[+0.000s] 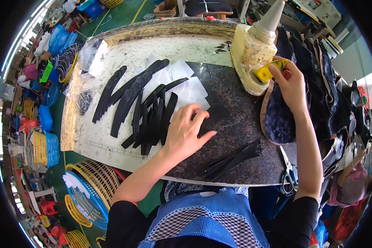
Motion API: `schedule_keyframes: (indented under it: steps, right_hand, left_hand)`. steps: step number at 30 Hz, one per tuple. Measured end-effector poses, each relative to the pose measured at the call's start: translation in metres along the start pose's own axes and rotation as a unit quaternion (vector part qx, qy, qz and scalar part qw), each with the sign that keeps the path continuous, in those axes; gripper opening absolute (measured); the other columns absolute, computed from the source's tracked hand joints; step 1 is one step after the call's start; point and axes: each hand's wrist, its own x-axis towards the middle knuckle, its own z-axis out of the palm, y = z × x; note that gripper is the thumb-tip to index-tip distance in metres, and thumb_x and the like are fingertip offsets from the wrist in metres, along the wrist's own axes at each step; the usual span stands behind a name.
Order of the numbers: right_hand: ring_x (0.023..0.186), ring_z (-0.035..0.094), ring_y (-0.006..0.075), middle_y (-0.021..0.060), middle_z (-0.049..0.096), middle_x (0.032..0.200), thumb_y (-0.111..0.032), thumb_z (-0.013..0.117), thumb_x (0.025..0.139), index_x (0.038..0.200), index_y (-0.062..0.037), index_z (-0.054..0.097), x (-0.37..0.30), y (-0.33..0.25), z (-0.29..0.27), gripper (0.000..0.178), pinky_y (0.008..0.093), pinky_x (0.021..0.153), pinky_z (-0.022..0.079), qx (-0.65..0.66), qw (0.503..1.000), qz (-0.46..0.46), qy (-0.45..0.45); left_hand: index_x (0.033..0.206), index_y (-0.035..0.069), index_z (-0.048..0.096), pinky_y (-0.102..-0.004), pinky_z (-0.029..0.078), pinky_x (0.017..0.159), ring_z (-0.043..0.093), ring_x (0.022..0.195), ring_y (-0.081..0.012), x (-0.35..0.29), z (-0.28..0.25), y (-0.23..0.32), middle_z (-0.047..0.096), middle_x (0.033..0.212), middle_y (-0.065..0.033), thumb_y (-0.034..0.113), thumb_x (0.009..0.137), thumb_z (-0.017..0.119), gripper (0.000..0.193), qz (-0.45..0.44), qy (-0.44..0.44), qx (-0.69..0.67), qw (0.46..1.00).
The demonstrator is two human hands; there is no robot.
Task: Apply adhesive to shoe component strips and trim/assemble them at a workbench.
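Observation:
My left hand hovers over the dark work board, its fingers curved and apart, holding nothing. Beside it lies a loose pile of black strips on the pale table top. At the right, my right hand pinches a small flat yellow piece with dark marks. Its lower end is at the cup-like mouth of a yellowed, glue-crusted pot with a conical top. A dark furry sole-shaped piece with a tan edge rests under my right wrist. Another bundle of black strips lies near the front edge.
Scissors lie at the table's front right edge. White sheets sit under the strips. A clear bag of small dark items is at the left. Dark furry pieces are stacked at the right. Plastic baskets stand at the left.

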Motion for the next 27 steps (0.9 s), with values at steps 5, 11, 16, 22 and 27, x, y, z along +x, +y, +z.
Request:
schedule_keyframes:
  steps: [5,11,16,22,27]
  right_hand:
    - [0.066,0.06,0.0135,0.0119,0.066,0.078,-0.007,0.065,0.097,0.1,0.0052,0.07,0.007,-0.031,0.012,0.014,0.0264,0.06,0.047,-0.076,0.96,-0.259,0.069]
    - [0.069,0.07,0.0114,0.0087,0.072,0.086,-0.027,0.06,0.104,0.108,0.0011,0.066,0.01,-0.003,-0.019,0.029,0.021,0.057,0.05,0.097,0.995,0.002,0.016]
    - [0.079,0.072,0.0141,0.0108,0.073,0.093,-0.027,0.063,0.102,0.108,0.0004,0.065,0.006,-0.002,-0.028,0.028,0.0233,0.072,0.056,0.148,0.989,0.024,0.009]
    - [0.08,0.071,0.013,0.0093,0.073,0.093,-0.023,0.064,0.101,0.103,-0.0004,0.065,0.007,0.003,-0.027,0.023,0.0243,0.077,0.055,0.147,0.989,0.017,0.011]
    - [0.079,0.066,0.0102,0.006,0.07,0.088,-0.02,0.063,0.099,0.093,-0.0018,0.065,0.008,-0.007,-0.025,0.019,0.0226,0.07,0.052,0.194,0.98,0.0,-0.054]
  left_hand:
    - [0.095,0.005,0.064,-0.0377,0.053,0.08,0.064,0.093,-0.028,-0.016,0.002,-0.012,0.063,0.101,-0.0074,0.013,0.076,0.084,0.028,-0.044,0.046,-0.021,0.998]
    - [0.091,0.005,0.066,-0.0378,0.054,0.079,0.065,0.093,-0.0282,-0.017,-0.001,-0.014,0.065,0.101,-0.0079,0.011,0.074,0.085,0.027,-0.061,0.041,-0.035,0.997]
    - [0.089,0.005,0.066,-0.0373,0.053,0.078,0.065,0.092,-0.028,-0.015,-0.004,-0.011,0.066,0.101,-0.0079,0.01,0.074,0.085,0.025,-0.07,0.048,-0.049,0.995]
    - [0.089,0.005,0.065,-0.0371,0.053,0.077,0.064,0.091,-0.0273,-0.021,-0.007,-0.01,0.064,0.098,-0.0084,0.009,0.074,0.085,0.025,-0.085,0.045,-0.038,0.995]
    - [0.089,0.005,0.066,-0.0369,0.053,0.077,0.065,0.09,-0.0274,-0.019,-0.012,-0.005,0.065,0.098,-0.008,0.009,0.075,0.084,0.023,-0.084,0.046,-0.03,0.995]
